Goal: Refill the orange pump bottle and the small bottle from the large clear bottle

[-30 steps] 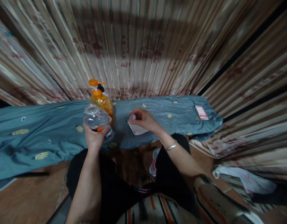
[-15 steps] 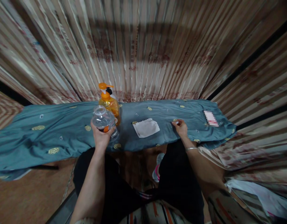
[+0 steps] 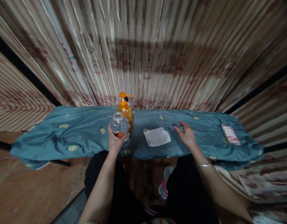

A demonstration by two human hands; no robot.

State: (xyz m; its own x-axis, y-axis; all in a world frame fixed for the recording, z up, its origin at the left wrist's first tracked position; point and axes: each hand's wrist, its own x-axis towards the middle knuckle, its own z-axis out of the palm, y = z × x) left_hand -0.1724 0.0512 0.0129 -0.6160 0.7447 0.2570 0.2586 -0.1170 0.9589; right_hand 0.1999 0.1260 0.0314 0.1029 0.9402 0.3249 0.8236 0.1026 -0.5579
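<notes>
My left hand (image 3: 116, 141) is wrapped round a clear plastic bottle (image 3: 118, 124), uncapped and upright, with a dark and orange patch partly hidden by my fingers. Right behind it stands an orange pump bottle (image 3: 125, 109). Its lower part is partly covered by the clear bottle. To the right lies a folded white cloth (image 3: 157, 137) with a scalloped edge. Beyond the cloth, my right hand (image 3: 187, 135) hovers above or rests on the bench cover; I cannot tell which. Its thumb and fingers are apart, and nothing shows between them.
A narrow bench (image 3: 85, 143) with a teal, pineapple-patterned cover runs across in front of my knees. A blurred-out white and pink item (image 3: 230, 134) lies near its right end. Striped curtains (image 3: 143, 62) hang close behind the bench and at both sides, with dark poles (image 3: 262, 88).
My right thumb and fingers have gone from pinched, with a small pale spot at the tips, to spread apart. My left hand keeps its hold on the clear bottle. The whole view has shifted.
</notes>
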